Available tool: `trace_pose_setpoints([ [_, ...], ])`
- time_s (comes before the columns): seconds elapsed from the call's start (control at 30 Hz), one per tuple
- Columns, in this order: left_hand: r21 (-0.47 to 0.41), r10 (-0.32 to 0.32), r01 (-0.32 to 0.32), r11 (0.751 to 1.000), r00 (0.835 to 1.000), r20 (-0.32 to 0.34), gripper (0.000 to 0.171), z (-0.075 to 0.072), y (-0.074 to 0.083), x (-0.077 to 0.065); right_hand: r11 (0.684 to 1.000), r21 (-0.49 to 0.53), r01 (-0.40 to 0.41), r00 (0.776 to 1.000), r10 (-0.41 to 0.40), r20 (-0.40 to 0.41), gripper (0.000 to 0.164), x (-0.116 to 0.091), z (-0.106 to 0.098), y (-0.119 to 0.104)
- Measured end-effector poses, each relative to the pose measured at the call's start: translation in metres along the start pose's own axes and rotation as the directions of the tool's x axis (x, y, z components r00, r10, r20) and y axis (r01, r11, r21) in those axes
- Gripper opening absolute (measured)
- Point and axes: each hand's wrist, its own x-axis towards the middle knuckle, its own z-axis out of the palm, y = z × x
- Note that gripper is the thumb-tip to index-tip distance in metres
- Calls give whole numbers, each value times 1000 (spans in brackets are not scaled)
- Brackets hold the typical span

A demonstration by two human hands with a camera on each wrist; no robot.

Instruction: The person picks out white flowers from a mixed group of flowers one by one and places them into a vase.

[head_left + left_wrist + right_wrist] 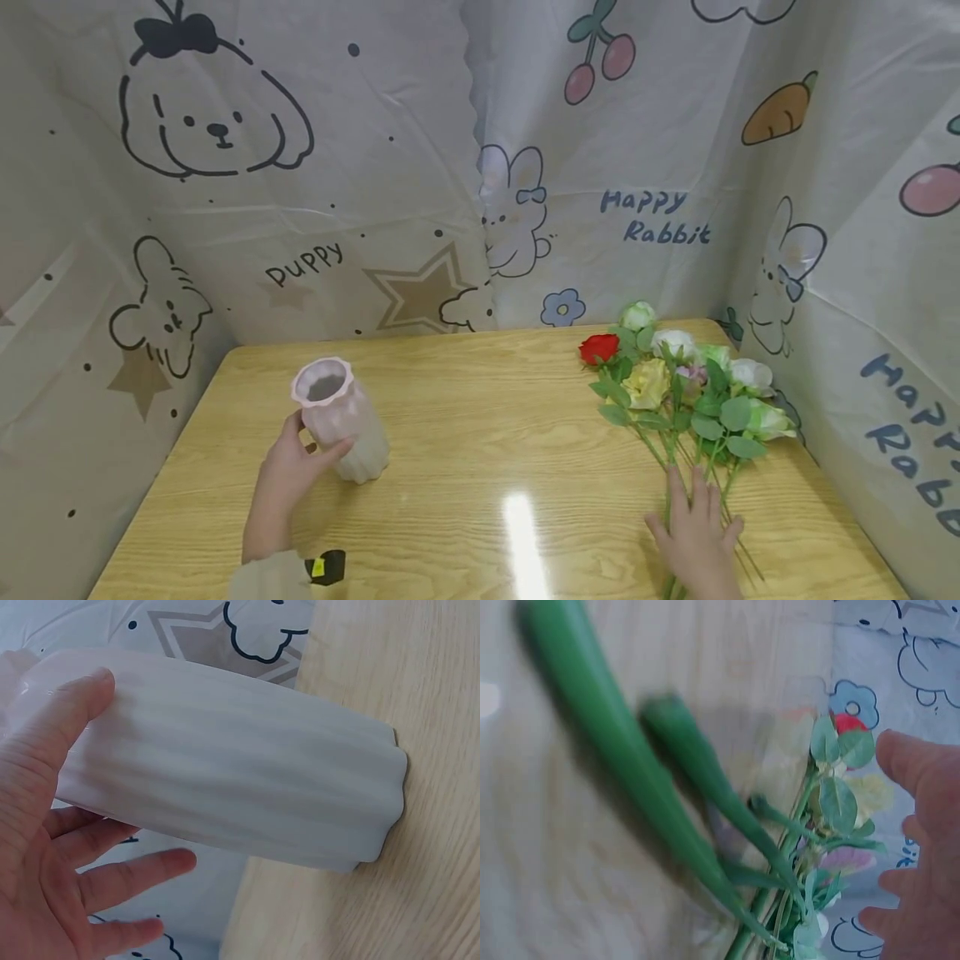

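White cloth (420, 108) printed with puppies and rabbits walls in a wood-grain table (487, 400), where a person works with both hands apart; read as a clock face, twelve lies at the far edge. At two o'clock, a bunch of flowers (675, 387) lies with its heads spread at the far corner, some crossing the table's edge in the head view; a careless drag there could catch the petals on the cloth or leave leaves locked together. At ten o'clock, a pale pink fluted vase (348, 429) has its mouth facing up. Whether its base sits flat cannot be told; if it does not, a sideways knock could tip it.

The left hand (300, 467), at nine o'clock, grips the vase high near the neck, thumb in front, with lower fingers standing free in the wrist view. That high hold on a smooth wall might let the vase swing or slip. The right hand (697, 537), at four o'clock, lies spread and ungripping over the stems; actual contact is unclear. Closing there could gather several stems at once, since they cross beneath the fingers. A red rose (598, 348), at one o'clock, juts from the bunch's left side and could be dragged along. Smallest, the stem ends (679, 742) lie uneven, likely to snag on their neighbours.
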Motion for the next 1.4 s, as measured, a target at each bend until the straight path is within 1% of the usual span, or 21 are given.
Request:
trace_pose_setpoints([
  [0.1,-14,6,-6,1000,1000,1,104,2,1,-1,999,-10,-49,999,49,-1,74,9,-7,4],
  [0.23,-25,11,-10,1000,1000,20,104,7,4,-2,996,-23,-81,992,78,-103,58,22,-13,6],
  [0.3,-27,17,-17,1000,999,32,104,12,6,-3,996,-15,-84,985,81,-150,50,28,-14,7],
  [0.33,-27,26,-25,999,999,35,103,15,8,-3,996,-1,-86,983,85,-161,48,32,-15,7],
  [0.47,-47,63,-61,997,997,52,100,28,15,-5,996,41,-80,982,85,-166,43,44,-19,7],
  [0.57,-69,82,-78,995,995,61,98,37,23,-6,998,45,-50,981,58,-183,43,52,-21,6],
  [0.6,-72,87,-83,994,994,62,97,40,25,-6,998,45,-44,982,52,-183,42,54,-22,6],
  [0.67,-80,97,-92,993,993,63,97,45,30,-6,998,52,-47,984,55,-170,34,58,-23,7],
  [0.73,-82,103,-98,992,993,63,97,51,33,-6,996,61,-57,987,66,-146,26,60,-24,8],
  [0.77,-82,104,-99,992,993,61,97,53,35,-6,996,67,-66,989,74,-130,25,62,-25,8],
  [0.9,-81,114,-109,991,992,58,97,61,40,-7,992,83,-93,992,99,-77,33,65,-26,7],
  [1.03,-87,120,-115,990,991,60,96,67,45,-10,991,77,-105,993,109,-52,37,66,-27,6],
  [1.17,-88,140,-134,987,988,61,93,72,52,-13,991,81,-105,993,109,-48,37,69,-26,7],
  [1.27,-79,157,-151,985,986,65,92,76,58,-16,988,105,-109,993,114,-36,34,71,-23,9],
  [1.4,-79,164,-158,984,984,72,91,81,64,-18,985,123,-119,992,123,-21,32,73,-21,11],
])
